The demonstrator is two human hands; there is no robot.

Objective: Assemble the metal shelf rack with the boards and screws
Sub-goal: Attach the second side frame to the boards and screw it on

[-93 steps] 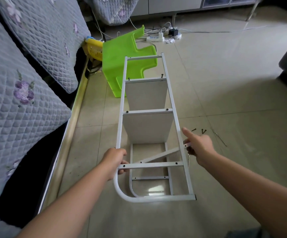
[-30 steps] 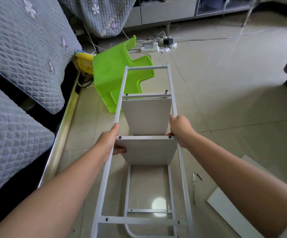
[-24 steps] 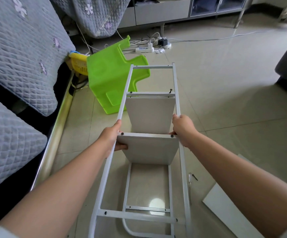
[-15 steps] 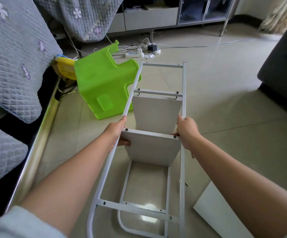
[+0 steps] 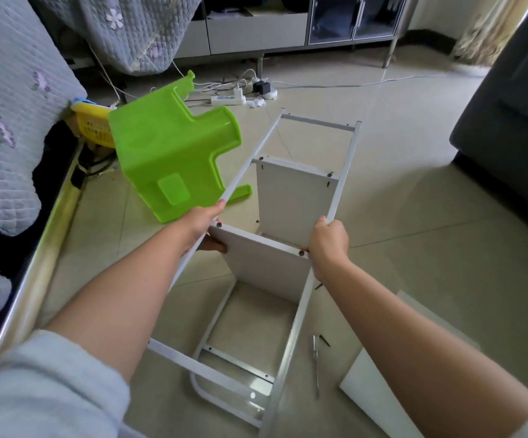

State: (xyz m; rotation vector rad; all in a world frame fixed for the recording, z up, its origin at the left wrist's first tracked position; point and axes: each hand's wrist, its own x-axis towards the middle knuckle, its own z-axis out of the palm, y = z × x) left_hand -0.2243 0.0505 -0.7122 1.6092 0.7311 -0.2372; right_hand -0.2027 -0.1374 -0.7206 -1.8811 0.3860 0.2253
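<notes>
We found the room evenly lit by soft daylight from the upper right of the frame. Glare marked the tile floor (image 5: 253, 395) at lower centre. Shadows were faint. Wide-angle bending curved the edges; the near sleeve (image 5: 44, 393) was blurred.

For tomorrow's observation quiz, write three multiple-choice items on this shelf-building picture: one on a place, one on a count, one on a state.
1. Where does the loose white board lie?
A. on the floor by the right arm
B. on the sofa
C. on the green stool

2. How many boards are fixed in the rack?
A. none
B. two
C. five

3. What are the hands doing?
A. hanging idle
B. turning a screwdriver
C. gripping the rack's side rails

Answers: 1 A, it rests on the tiles at lower right. 2 B, a far board and a near board sit between the rails. 3 C, the left hand and right hand each curl round a rail.
</notes>
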